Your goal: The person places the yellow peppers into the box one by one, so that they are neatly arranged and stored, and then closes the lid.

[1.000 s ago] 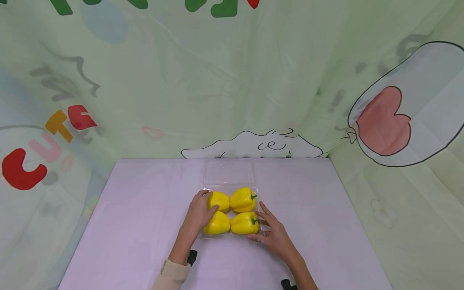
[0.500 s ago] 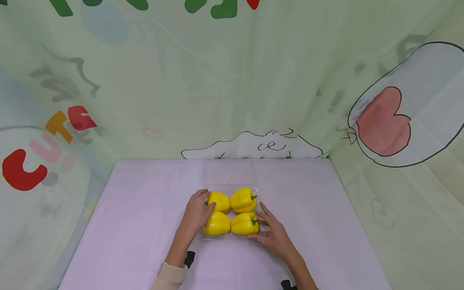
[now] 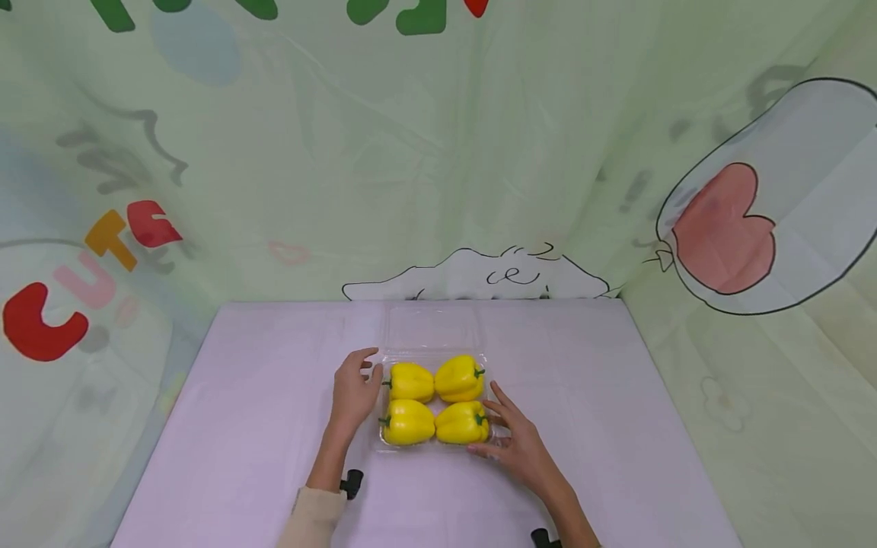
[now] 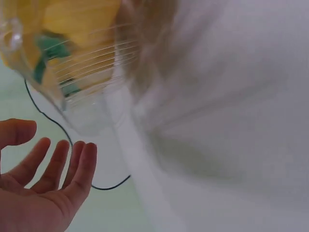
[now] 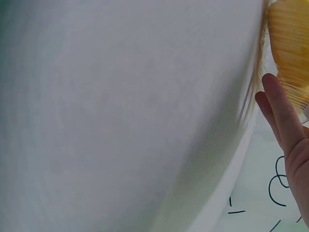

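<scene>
Several yellow bell peppers with green stems lie in two rows of two inside a clear plastic clamshell box. Its clear lid is folded back flat on the table behind them. My left hand is just left of the box, fingers relaxed and holding nothing. In the left wrist view this hand is apart from the ridged box wall. At the right end of the box, my right hand has its fingers spread along the wall; the right wrist view shows fingertips right at the ridged plastic.
A pale lilac cloth covers the table. Behind and on both sides hangs a light green curtain printed with letters and cartoon shapes. Small black devices sit at both wrists.
My left hand has let go of the back-left pepper and moved left out of the box, uncovering the stems of the left peppers. The right hand has stayed in place.
</scene>
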The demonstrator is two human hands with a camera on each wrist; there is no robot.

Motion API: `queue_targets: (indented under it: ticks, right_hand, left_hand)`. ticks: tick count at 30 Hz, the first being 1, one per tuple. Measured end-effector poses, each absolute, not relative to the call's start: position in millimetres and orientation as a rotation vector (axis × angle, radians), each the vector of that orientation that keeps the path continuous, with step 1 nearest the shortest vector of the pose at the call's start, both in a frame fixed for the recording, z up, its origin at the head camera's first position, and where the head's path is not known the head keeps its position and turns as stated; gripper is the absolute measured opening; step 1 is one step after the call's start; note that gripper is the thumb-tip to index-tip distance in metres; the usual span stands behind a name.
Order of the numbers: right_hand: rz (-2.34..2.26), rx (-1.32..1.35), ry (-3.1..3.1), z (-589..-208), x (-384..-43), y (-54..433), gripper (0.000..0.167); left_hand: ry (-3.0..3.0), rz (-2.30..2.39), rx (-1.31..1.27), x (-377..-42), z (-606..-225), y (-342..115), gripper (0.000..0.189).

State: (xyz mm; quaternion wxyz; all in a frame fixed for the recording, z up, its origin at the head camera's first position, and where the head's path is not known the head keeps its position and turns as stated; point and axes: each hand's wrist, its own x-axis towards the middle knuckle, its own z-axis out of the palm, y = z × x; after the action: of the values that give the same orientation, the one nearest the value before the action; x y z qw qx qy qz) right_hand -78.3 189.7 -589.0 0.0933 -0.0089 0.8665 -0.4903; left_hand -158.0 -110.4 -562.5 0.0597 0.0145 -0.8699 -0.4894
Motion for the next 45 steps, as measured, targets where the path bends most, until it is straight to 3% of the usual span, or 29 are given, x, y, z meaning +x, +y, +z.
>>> queue_targets:
  ticks: [7,20,45]
  right_hand:
    - [-1.452,-0.043,2.583,-588,-78,190,0.087]
    - [-1.457,-0.058,2.605,-587,-78,188,0.086]
    - [-1.447,-0.055,2.59,-587,-77,188,0.088]
  left_hand:
    - [-2.623,-1.761,0.227,-185,-581,-116,0.054]
    - [-2.481,-2.161,0.492,-216,-591,-113,0.049]
    - [-2.469,-2.274,0.492,-222,-592,-116,0.048]
